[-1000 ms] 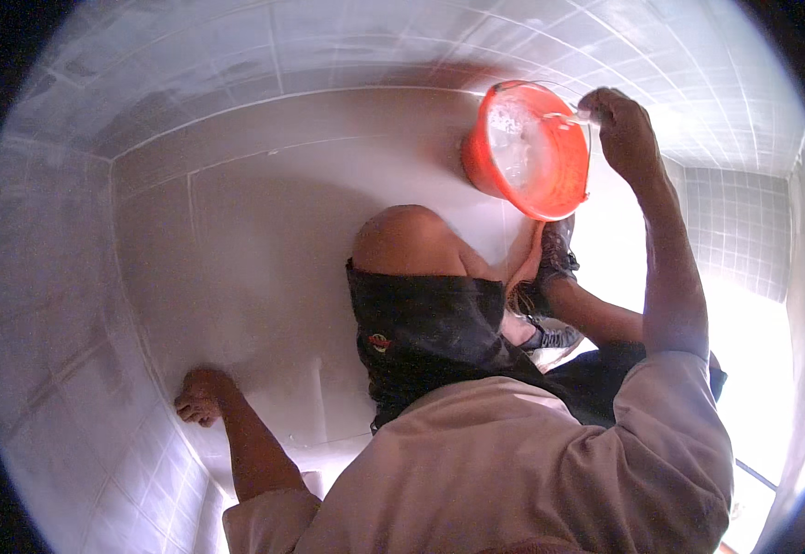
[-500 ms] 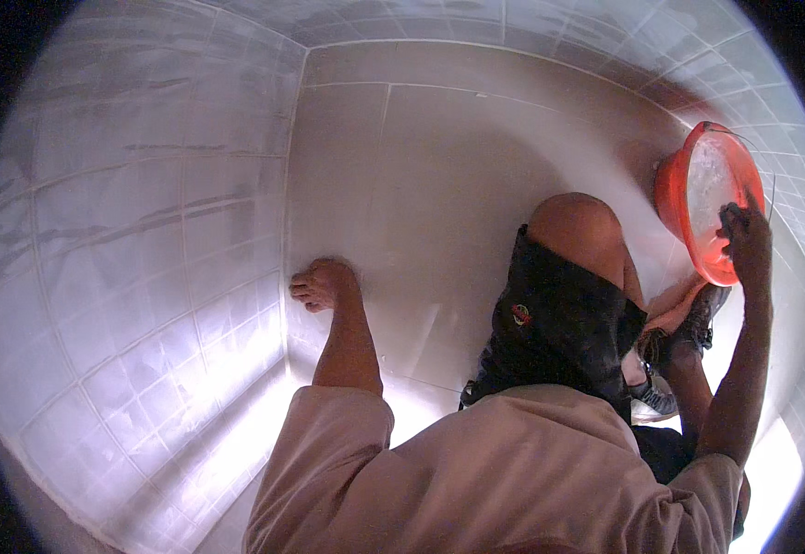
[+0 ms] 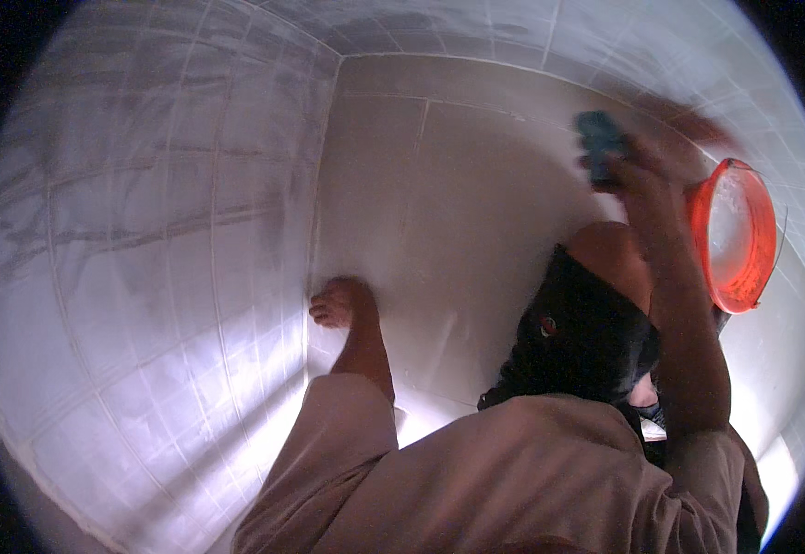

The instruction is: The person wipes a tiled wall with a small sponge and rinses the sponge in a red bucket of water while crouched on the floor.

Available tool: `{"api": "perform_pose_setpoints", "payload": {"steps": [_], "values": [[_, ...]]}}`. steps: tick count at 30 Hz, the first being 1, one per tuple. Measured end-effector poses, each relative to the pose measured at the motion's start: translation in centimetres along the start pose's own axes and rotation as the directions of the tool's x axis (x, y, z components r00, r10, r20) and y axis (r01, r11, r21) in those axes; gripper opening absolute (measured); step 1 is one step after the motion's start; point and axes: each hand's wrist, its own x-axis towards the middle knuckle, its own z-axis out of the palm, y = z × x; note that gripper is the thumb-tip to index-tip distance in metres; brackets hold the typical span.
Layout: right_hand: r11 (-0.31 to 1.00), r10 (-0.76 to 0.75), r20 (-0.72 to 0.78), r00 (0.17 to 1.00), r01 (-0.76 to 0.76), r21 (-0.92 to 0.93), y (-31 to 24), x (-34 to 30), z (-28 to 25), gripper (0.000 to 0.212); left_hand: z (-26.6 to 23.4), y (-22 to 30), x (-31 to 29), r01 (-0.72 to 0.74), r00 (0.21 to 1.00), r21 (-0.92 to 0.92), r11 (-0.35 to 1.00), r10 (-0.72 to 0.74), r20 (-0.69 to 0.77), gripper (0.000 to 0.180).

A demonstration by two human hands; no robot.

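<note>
My right hand [image 3: 638, 180] is raised over the floor, left of the bucket and above my bent knee, closed around a blue-green sponge [image 3: 598, 143] with wavy edges. Motion blurs both hand and sponge. The orange-red bucket [image 3: 759, 268], its thin wire handle hanging at the side, holds cloudy, foamy water. At the foot of the left wall, my left hand [image 3: 339, 302] rests on the floor with its fingers toward the tiles and nothing visible in it.
Tiled walls with pale, smeared film rise at the left [image 3: 144, 277] and far side [image 3: 458, 28]. Large pale floor tiles [image 3: 458, 212] lie between them. My bent knee [image 3: 610, 254] and dark shorts [image 3: 573, 332] are at centre right. Bright light falls along the lower left.
My right hand has left the bucket and swung up and left over the floor, bringing the sponge into sight. The left hand stays by the wall; the view has shifted slightly.
</note>
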Motion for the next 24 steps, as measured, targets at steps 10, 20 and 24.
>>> {"api": "perform_pose_setpoints", "payload": {"steps": [10, 20, 24], "values": [[0.941, 0.112, -0.086, 0.99, -0.134, -0.312, 7.0, 18.6, 33.8, 0.029, 1.4, -2.4, 0.1, 0.095, 0.992, -0.21, 0.973, -0.11, -0.06, 0.063], [0.921, -0.273, -0.331, 0.903, 0.146, -0.361, 13.7, 25.4, 42.4, 0.02, 2.1, -1.5, 0.3, 0.052, 0.995, -0.163, 0.985, -0.066, -0.078, 0.069], [0.777, -0.624, -0.28, 0.73, 0.539, -0.325, 3.0, 22.9, 43.5, 0.021, 1.7, -1.9, 0.0, 0.07, 0.996, -0.132, 0.989, -0.077, -0.049, 0.068]]}}
